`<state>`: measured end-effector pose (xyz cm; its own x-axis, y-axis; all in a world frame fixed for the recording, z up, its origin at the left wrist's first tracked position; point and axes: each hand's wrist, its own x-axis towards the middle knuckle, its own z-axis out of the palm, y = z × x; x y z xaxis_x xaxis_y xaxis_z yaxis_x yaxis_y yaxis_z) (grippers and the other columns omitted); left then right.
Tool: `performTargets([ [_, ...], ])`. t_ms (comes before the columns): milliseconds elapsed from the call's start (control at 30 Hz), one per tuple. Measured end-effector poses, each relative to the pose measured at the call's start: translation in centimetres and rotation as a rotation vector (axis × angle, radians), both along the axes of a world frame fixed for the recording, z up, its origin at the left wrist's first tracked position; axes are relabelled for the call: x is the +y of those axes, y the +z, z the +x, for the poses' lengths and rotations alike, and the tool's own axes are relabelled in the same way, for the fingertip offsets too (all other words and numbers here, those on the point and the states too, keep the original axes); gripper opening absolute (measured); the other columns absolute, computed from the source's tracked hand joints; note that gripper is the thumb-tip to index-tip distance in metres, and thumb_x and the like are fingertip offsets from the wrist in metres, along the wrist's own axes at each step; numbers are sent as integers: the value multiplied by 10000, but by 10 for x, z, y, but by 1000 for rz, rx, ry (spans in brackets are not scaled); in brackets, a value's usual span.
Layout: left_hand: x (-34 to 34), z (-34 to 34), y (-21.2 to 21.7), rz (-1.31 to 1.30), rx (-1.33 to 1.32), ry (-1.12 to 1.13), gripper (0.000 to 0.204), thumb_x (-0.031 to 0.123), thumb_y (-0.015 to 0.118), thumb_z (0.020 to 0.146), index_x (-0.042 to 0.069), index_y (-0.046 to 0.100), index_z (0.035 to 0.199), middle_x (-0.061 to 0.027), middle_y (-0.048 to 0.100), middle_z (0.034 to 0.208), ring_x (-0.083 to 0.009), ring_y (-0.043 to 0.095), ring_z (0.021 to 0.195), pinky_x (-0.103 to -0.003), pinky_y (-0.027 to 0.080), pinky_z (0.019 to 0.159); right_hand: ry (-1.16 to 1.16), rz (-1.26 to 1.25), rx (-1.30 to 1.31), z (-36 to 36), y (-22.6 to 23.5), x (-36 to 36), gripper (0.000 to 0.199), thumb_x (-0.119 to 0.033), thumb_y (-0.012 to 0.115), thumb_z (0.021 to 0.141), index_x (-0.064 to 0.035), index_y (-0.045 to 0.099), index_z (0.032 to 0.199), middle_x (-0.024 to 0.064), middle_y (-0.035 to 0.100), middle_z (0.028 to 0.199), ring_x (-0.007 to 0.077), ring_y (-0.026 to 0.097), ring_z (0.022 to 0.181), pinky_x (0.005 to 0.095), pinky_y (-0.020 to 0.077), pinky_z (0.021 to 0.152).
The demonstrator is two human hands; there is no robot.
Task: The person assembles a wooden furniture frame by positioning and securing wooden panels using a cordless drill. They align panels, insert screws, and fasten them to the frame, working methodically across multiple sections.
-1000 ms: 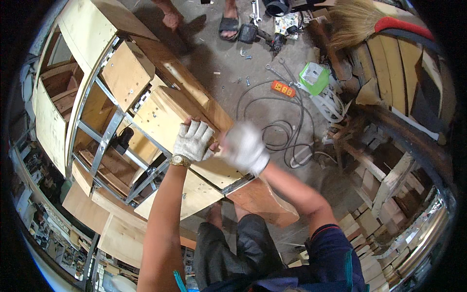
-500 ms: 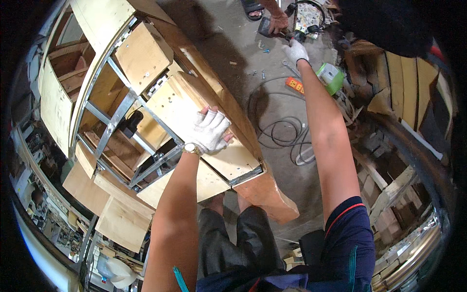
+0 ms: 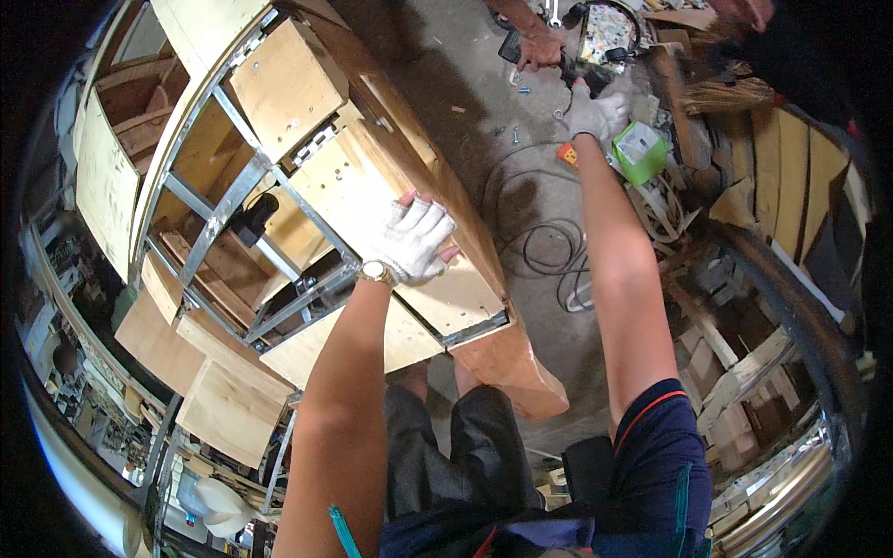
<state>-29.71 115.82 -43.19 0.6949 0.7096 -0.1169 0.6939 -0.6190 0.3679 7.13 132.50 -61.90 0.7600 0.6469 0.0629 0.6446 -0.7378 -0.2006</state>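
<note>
Left hand [image 3: 416,240], gloved, stays flat and open on the plywood panel [image 3: 372,200] of the metal-framed cabinet [image 3: 219,219]. Your right hand [image 3: 588,110] has left the panel and now closes on a power tool [image 3: 577,67] another person's hand [image 3: 538,46] passes over.

Right hand [image 3: 595,110] grip hidden; power tool [image 3: 569,67] partly covered.

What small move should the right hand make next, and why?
Probably close the right hand around the dark power tool that another person's hand holds out. The gloved fingers already touch it, while the left hand rests flat on the plywood panel, seemingly steadying it.
</note>
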Motion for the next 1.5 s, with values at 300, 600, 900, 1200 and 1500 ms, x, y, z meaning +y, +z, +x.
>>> performTargets([
  [300, 17, 20, -5, 86, -174, -77, 472, 496, 663, 872, 112, 624, 1144, -108, 622, 1177, -330, 575, 1220, -516, 416, 1103, 682, 22, 678, 138, 92, 10, 486, -387, 872, 805, -63, 772, 1152, 80, 781, 997, 129, 668, 868, 304, 528, 839],
  [600, 10, 5, -7, 185, -220, -59, 416, 462, 665, 877, 117, 603, 1104, -94, 600, 1171, -306, 570, 1192, -502, 424, 1085, 427, 80, 619, 21, 310, -185, 397, -369, 742, 923, 5, 748, 1054, 42, 695, 948, 120, 569, 828, 301, 482, 782],
  [900, 7, -13, 26, 182, -347, 33, 434, 399, 721, 833, 54, 639, 1083, -158, 601, 1071, -345, 561, 1126, -482, 408, 1049, -712, 54, 1251, -103, 454, -480, 201, -259, 718, 922, -78, 635, 955, 66, 672, 864, 204, 660, 741, 342, 551, 658],
  [1200, -301, -5, 102, -721, -712, 586, 435, 223, 686, 946, 103, 609, 1357, -119, 686, 1299, -301, 642, 1226, -404, 500, 1045, -1226, -56, 1388, -146, 401, -623, 462, -554, 452, 1036, -143, 663, 1059, 70, 691, 880, 230, 657, 696, 374, 569, 569],
  [1500, -439, 46, 151, -1391, -1335, 1061, 160, 178, 706, 948, 66, 626, 1030, 13, 629, 940, -102, 581, 881, -282, 481, 799, -1088, -168, 1550, -191, 427, -628, 535, -551, 440, 1046, -62, 603, 1191, 112, 685, 965, 239, 678, 740, 394, 605, 597],
])
